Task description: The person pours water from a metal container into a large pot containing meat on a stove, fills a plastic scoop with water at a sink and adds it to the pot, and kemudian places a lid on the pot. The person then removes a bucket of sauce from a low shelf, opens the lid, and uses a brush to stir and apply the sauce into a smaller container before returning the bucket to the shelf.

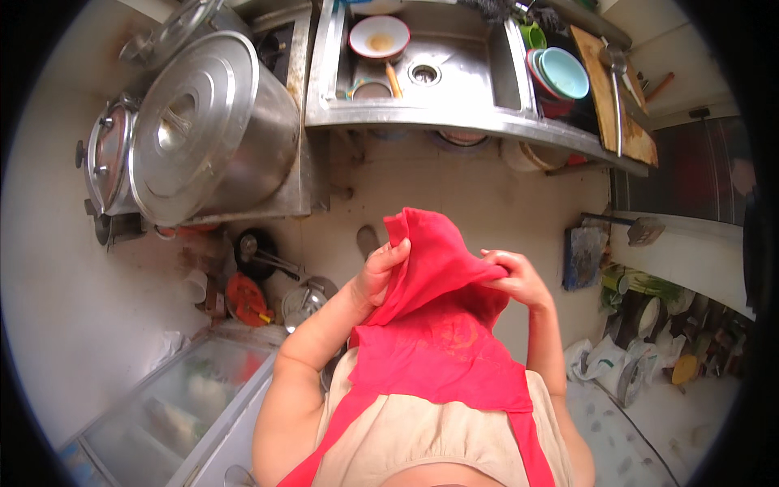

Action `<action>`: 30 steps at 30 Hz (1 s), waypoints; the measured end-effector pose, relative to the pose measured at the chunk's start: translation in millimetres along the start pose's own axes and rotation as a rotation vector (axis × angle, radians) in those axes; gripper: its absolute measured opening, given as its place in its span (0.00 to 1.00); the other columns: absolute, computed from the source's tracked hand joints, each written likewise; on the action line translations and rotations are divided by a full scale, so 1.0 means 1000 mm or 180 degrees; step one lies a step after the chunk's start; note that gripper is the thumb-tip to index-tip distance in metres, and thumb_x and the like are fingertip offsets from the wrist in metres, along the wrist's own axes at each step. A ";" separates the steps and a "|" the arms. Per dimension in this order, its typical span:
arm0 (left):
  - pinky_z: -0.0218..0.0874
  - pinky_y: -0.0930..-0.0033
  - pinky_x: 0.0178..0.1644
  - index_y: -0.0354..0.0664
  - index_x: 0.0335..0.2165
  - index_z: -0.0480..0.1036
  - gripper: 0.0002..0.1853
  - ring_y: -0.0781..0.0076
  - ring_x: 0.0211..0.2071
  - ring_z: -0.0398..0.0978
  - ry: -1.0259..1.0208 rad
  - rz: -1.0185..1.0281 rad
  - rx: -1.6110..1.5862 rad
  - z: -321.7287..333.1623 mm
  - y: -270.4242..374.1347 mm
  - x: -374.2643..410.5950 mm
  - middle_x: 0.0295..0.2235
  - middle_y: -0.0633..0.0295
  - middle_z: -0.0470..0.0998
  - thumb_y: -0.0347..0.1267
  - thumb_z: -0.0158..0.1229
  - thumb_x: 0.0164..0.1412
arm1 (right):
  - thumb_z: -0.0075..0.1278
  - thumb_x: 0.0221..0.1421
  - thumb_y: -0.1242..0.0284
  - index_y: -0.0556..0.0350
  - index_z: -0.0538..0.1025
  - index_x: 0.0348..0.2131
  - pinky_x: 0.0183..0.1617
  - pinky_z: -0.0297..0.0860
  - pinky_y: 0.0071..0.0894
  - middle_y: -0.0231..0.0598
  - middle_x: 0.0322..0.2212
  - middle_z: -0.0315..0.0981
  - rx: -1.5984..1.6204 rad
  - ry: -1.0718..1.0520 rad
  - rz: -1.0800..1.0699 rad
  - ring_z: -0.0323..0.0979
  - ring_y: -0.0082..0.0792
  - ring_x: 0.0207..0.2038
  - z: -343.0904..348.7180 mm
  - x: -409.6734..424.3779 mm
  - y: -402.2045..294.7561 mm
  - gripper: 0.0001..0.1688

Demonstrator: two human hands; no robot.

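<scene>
A red cloth apron (438, 359) hangs over my chest by two straps, above a beige top (447, 426). Its lower part is lifted and gathered in front of me. My left hand (384, 271) grips a folded edge of it, thumb on top. On the other side my right hand (514, 277) pinches the cloth between thumb and fingers. The raised fabric is bunched between both hands, and some fingers are hidden behind it.
A steel sink (456, 79) holds an enamel bowl (380, 38). Stacked bowls (565, 72) and a wooden cutting board (608, 109) lie to its right. A large lidded steel pot (261, 134) stands left. Pans (255, 252) are low left, near a glass-topped chest (176, 402). Vegetables (651, 283) are at right.
</scene>
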State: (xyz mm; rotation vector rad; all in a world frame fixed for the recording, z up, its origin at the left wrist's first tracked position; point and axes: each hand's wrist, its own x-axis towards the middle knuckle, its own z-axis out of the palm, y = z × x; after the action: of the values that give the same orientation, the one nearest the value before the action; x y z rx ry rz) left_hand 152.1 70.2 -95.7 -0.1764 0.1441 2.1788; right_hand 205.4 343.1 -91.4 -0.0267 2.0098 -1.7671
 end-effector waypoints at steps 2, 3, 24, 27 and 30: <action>0.52 0.54 0.59 0.38 0.54 0.58 0.30 0.57 0.53 0.64 -0.0157 -0.0074 -0.0057 0.032 -0.007 -0.002 0.52 0.54 0.66 0.45 0.50 0.59 | 0.56 0.39 0.81 0.58 0.72 0.24 0.59 0.56 0.49 0.35 0.27 0.74 0.0451 0.0063 -0.0498 0.72 0.33 0.36 -0.009 -0.024 -0.021 0.08; 0.55 0.55 0.57 0.37 0.52 0.61 0.30 0.58 0.51 0.66 -0.0374 -0.0119 0.0060 0.064 -0.006 -0.007 0.50 0.54 0.68 0.47 0.50 0.58 | 0.56 0.38 0.81 0.55 0.72 0.23 0.59 0.54 0.52 0.36 0.26 0.74 0.0593 0.0091 -0.0740 0.73 0.37 0.37 -0.014 -0.037 -0.034 0.08; 0.51 0.47 0.56 0.20 0.54 0.53 0.36 0.42 0.57 0.57 -0.3907 0.0129 0.1170 0.166 0.018 -0.042 0.57 0.34 0.54 0.45 0.38 0.59 | 0.52 0.54 0.67 0.51 0.73 0.24 0.60 0.48 0.51 0.40 0.30 0.76 0.0102 -0.0567 -0.2277 0.76 0.39 0.34 0.032 -0.035 -0.132 0.10; 0.55 0.46 0.52 0.21 0.53 0.56 0.34 0.41 0.53 0.61 -0.4080 0.0372 0.1607 0.163 0.022 -0.044 0.54 0.35 0.58 0.44 0.42 0.60 | 0.51 0.55 0.67 0.52 0.73 0.22 0.60 0.49 0.51 0.41 0.28 0.77 0.0013 -0.0677 -0.2112 0.77 0.39 0.33 0.033 -0.031 -0.138 0.11; 0.58 0.45 0.48 0.23 0.52 0.58 0.32 0.39 0.49 0.65 -0.4368 0.0603 0.1769 0.160 0.019 -0.038 0.52 0.37 0.62 0.43 0.46 0.61 | 0.53 0.42 0.80 0.53 0.74 0.21 0.57 0.54 0.47 0.40 0.27 0.77 0.0037 -0.0509 -0.2001 0.77 0.40 0.34 0.038 -0.033 -0.147 0.03</action>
State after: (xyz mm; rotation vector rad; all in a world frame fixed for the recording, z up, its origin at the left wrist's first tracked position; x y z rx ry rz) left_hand 146.4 55.5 69.0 1.6343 -0.0345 1.8937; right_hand 206.6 292.6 55.1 -0.8509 2.0003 -2.0476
